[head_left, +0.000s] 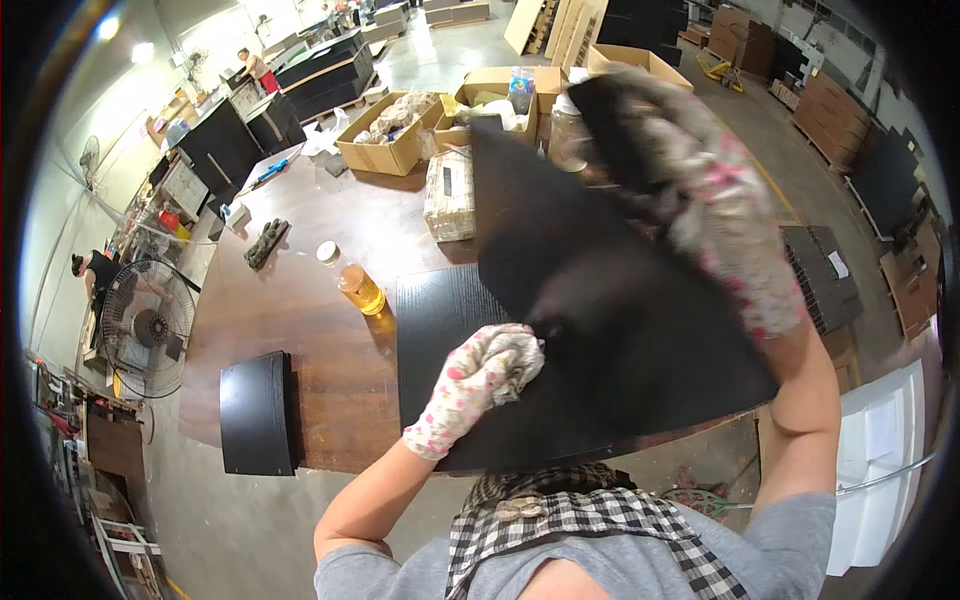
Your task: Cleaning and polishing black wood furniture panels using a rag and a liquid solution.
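A large black panel (640, 330) is tilted up over the table in front of me, blurred by motion. My right hand (710, 190), in a white glove with pink flowers, is raised at its far right edge and grips it; the fingers are smeared. In a matching glove, my left hand (475, 375) is closed on a wadded greyish rag (518, 365) beside the panel's near face. Beneath the tilted panel, another black panel (435, 315) with fine grain lies flat on the table.
On the brown table (330, 420) stand a bottle of yellow liquid (360, 288), a tissue box (450, 195), a clear jar (567, 135) and cardboard boxes (385, 155). Stacked black panels (255, 415) lie at the left edge. A dark cloth bundle (267, 243) and a floor fan (150, 328) are farther left.
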Tool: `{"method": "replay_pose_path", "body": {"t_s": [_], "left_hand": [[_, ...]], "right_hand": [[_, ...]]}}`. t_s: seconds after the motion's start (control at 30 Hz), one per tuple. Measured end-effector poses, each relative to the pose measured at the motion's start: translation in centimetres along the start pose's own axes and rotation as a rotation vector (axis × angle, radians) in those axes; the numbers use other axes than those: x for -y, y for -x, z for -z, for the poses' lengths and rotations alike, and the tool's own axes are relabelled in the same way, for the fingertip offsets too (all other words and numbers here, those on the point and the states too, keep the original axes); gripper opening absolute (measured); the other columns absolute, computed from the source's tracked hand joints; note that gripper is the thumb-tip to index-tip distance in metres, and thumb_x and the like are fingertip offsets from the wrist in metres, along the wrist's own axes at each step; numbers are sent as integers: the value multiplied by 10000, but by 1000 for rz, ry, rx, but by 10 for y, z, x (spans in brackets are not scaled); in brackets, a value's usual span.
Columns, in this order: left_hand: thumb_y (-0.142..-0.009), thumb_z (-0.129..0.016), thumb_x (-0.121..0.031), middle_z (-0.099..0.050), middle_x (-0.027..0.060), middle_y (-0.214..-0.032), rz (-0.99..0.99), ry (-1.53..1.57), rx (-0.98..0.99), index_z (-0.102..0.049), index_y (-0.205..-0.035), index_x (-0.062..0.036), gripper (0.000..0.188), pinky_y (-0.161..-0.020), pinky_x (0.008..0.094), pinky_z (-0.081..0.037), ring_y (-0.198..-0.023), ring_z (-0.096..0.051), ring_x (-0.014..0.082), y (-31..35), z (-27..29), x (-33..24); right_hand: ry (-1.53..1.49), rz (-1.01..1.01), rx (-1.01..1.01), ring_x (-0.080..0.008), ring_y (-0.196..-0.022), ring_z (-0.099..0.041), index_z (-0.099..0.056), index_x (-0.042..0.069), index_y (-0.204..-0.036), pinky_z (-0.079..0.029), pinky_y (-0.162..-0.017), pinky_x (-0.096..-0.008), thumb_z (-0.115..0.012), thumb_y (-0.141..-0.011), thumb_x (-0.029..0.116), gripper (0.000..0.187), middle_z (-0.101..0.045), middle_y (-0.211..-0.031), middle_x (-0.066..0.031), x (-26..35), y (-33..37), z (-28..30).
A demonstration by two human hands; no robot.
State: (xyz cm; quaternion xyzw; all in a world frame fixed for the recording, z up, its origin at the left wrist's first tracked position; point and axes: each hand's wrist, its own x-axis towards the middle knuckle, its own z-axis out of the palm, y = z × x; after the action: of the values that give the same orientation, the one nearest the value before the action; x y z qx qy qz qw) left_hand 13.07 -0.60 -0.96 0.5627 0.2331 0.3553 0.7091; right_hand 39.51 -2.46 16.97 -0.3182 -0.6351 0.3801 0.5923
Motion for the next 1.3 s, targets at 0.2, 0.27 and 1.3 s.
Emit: {"method": "replay_pose_path", "body": {"t_s": [0.2, 0.27, 1.3], "left_hand": [[-1043, -553, -318, -696, 148, -1234, -72, 371, -652, -598, -1319, 16, 435, -897, 361, -607, -1054, -714, 275, 66, 81, -43], [-1078, -433, -476, -609, 167, -1396, 7, 377, -628, -498, -1433, 29, 621, -1077, 430, -511, -1266, -612, 296, 79, 98, -49], [-895, -662, -85, -700, 140, -1025, -397, -1494, -76, -706, -1181, -79, 289, -857, 430, -534, -961, -664, 366, -183, 7, 8]], "right_hand": [[-322, 39, 144, -161, -1177, -612, -437, -6, -1495, -548, -993, -327, -712, -964, 336, 689, -594, -1258, -111, -53, -12, -73], [-223, -136, -5, -125, -1079, -630, -445, -4, -1490, -548, -922, -265, -666, -1014, 236, 577, -633, -1146, -88, -76, 3, -70], [720, -93, -146, -281, -1078, -648, -744, 108, -1213, -540, -933, -399, -828, -823, 95, 399, -677, -1164, -84, -144, 189, 58]]}}
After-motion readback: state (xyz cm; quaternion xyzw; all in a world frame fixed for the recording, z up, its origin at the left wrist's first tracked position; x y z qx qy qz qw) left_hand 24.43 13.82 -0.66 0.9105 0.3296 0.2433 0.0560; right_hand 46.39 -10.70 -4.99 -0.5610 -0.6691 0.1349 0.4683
